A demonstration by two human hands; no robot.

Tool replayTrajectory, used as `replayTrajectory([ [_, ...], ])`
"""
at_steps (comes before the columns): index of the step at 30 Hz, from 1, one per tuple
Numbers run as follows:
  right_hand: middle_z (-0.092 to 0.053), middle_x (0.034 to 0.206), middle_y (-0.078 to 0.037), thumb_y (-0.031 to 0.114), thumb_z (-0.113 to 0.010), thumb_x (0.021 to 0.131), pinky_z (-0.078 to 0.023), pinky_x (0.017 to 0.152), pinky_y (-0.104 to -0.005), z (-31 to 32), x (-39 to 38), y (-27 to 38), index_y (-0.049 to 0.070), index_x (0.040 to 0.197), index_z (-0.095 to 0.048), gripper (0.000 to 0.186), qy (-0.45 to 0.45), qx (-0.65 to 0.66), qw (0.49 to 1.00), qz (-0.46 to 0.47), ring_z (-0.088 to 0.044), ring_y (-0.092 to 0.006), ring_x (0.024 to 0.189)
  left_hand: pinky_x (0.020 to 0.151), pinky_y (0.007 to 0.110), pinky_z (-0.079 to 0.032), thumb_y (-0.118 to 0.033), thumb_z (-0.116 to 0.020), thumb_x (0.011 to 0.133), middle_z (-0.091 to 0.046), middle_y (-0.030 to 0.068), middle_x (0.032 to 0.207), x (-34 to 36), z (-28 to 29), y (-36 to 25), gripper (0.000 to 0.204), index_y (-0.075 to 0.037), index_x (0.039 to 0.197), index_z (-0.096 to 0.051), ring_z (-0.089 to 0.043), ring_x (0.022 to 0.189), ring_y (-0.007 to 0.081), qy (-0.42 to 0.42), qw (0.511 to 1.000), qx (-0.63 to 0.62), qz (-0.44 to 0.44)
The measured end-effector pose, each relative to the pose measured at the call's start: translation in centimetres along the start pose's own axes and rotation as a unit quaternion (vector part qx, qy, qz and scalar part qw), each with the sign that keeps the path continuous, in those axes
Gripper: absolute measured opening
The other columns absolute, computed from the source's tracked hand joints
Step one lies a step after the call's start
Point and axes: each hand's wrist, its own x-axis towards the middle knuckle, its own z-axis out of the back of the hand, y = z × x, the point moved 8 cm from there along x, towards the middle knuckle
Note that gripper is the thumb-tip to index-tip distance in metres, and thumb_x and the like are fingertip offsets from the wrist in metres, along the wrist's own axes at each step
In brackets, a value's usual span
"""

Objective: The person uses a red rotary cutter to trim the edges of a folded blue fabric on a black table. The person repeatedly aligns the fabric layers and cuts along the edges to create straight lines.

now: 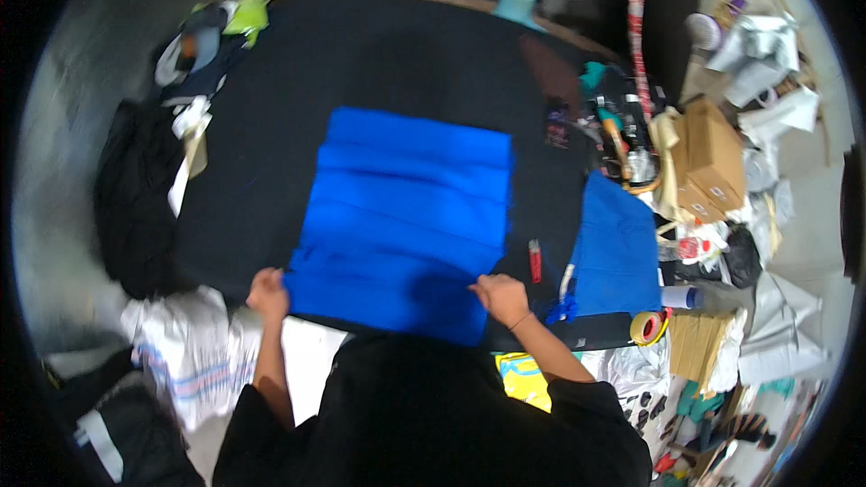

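A person is holding a broad sheet of bright blue fabric (410,203), which is lying on the black-covered worktop (244,162), to the left of a small red-handled tool (535,263). Soft creases are running across the sheet, and its near edge is reaching the front of the worktop. The left hand (267,294), well left of the red-handled tool, is curling nearly closed and appears to be pinching the near left corner; blur is hiding the exact finger contact. The right hand (502,298), nearer the person than the red-handled tool and slightly left of it, is closing its fingertips on the sheet's right edge. A second blue cloth (620,243) is lying just right of the red-handled tool, and a tape roll (640,331) is resting farther right and nearer the person. The sheet is looking light, limp and hardly fragile, probably wrinkling or sagging readily between holds. Its edges and corners are offering the surest grip, with both hands sitting apart and spreading the pull evenly.
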Motion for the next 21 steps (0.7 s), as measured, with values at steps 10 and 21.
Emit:
replayTrajectory([
  [10,-0.068,0.077,-0.012,0.043,-0.071,0.098,-0.056,0.065,-0.0471,0.5,-0.2,0.0,0.01,0.084,-0.059,0.038,0.009,0.048,0.998,-0.027,-0.07,-0.0339,0.076,0.097,0.051,-0.041,-0.036,-0.075,0.095,-0.068,0.0142,0.117,-2.5,1.4,-13.3,0.044,-0.005,0.124,-0.066,-0.061,0.112,0.0362,-0.015,0.981,0.11,-0.162],
  [21,-0.071,0.101,-0.005,0.035,-0.05,0.115,-0.057,0.076,-0.0334,0.3,-5.9,-8.3,0.01,0.109,-0.062,0.029,-0.276,0.65,0.595,-0.384,-0.068,-0.0165,0.085,0.127,0.057,-0.02,-0.04,-0.059,0.105,-0.032,0.022,0.17,-9.0,-7.9,-18.0,0.063,-0.007,0.157,-0.047,-0.028,0.158,0.0416,0.217,0.92,0.147,-0.292],
])
